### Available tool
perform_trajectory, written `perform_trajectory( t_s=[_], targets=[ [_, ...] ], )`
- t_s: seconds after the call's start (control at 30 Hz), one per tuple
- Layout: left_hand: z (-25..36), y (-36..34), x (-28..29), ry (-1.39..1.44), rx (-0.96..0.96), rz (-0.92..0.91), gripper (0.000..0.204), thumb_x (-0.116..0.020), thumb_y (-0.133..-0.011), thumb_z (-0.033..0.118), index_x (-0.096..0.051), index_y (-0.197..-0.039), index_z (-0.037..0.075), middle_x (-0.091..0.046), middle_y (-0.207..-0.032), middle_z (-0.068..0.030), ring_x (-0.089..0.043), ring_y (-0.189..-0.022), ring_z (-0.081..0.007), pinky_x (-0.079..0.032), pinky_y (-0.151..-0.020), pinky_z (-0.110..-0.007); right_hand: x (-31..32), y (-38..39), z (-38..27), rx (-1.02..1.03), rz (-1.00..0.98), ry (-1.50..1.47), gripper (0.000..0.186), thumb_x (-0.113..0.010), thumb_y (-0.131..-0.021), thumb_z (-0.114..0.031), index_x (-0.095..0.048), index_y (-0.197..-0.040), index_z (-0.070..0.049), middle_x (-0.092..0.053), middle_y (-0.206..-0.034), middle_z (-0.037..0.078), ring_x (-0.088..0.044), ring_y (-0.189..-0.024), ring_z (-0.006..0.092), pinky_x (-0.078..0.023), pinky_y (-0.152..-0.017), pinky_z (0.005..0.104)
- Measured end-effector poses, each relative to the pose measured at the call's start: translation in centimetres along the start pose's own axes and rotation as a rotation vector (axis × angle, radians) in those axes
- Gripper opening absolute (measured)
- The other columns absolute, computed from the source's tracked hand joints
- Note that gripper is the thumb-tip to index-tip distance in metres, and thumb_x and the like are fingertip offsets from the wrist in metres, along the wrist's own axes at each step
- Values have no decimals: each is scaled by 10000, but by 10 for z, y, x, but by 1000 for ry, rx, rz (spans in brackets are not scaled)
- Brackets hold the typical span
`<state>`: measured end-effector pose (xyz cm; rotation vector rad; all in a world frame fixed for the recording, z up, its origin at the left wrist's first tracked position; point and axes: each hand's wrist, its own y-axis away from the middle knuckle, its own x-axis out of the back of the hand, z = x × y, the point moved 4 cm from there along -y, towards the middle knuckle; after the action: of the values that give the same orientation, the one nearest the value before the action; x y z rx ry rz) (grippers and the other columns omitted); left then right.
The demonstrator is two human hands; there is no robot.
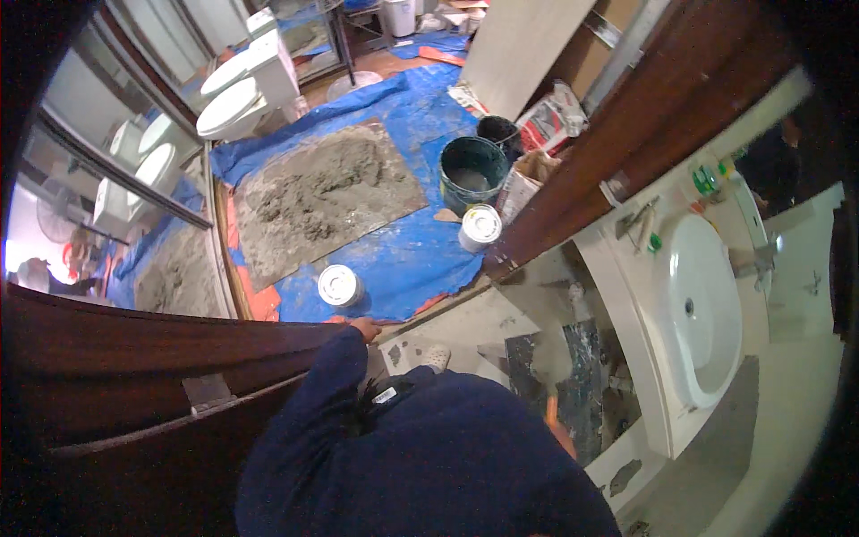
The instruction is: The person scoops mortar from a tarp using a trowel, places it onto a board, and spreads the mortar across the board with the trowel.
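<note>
My left hand (pixel 365 329) is curled on the edge of the dark brown wooden door frame (pixel 224 349), near a white cylindrical can (pixel 340 286) on the blue tarp (pixel 322 316). At the lower right, my right hand (pixel 560 437), partly hidden by my sleeve, grips an orange handle (pixel 552 407); the rest of that tool is unclear. Below it lie dark, stained floor patches (pixel 586 385). My shoe (pixel 437 356) stands on a pale board (pixel 447 331) at the doorway.
Grey mortar (pixel 322 188) is heaped on a board on the tarp, beside a green bucket (pixel 470 174), black bucket (pixel 498 134), another can (pixel 480 228) and sacks (pixel 546 125). Toilets (pixel 228 112) stand by a mirrored panel at left. A white sink (pixel 698 313) is at right.
</note>
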<state>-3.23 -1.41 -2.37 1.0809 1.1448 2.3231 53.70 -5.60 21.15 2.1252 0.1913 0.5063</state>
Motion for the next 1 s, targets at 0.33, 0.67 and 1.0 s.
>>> perform_trajectory(
  t_s=[0.33, 0.67, 1.0],
  targets=[
    [-109, -23, 24, -103, -11, 283, 352, -562, -903, 259, -647, -1229, 155, -574, -1311, -167, -564, -1181, -323, -447, -1013, -400, -126, -151, -278, 185, -639, 27, 277, -703, -857, -226, -460, -924, -109, -446, -590, -16, -423, -410, 116, -391, -395, 316],
    [0, 120, 183, 462, 392, 1089, 415, -603, -856, 229, -606, -1201, -1, -606, -1210, -229, -554, -1160, -367, -412, -1005, -454, -301, -297, -437, 95, -592, 38, 265, -635, -918, -319, -447, -941, -135, -434, -597, -19, -448, -460, 116, -412, -409, 314],
    [90, 340, 332, -564, 1327, 578, 376, -616, -931, 255, -605, -1251, 59, -430, -1445, -203, -374, -1354, -393, -285, -1082, -569, -456, -618, -482, 6, -360, 577, 237, -657, -865, -256, -606, -840, -25, -533, -552, 61, -522, -418, 204, -404, -374, 367]
  ],
)
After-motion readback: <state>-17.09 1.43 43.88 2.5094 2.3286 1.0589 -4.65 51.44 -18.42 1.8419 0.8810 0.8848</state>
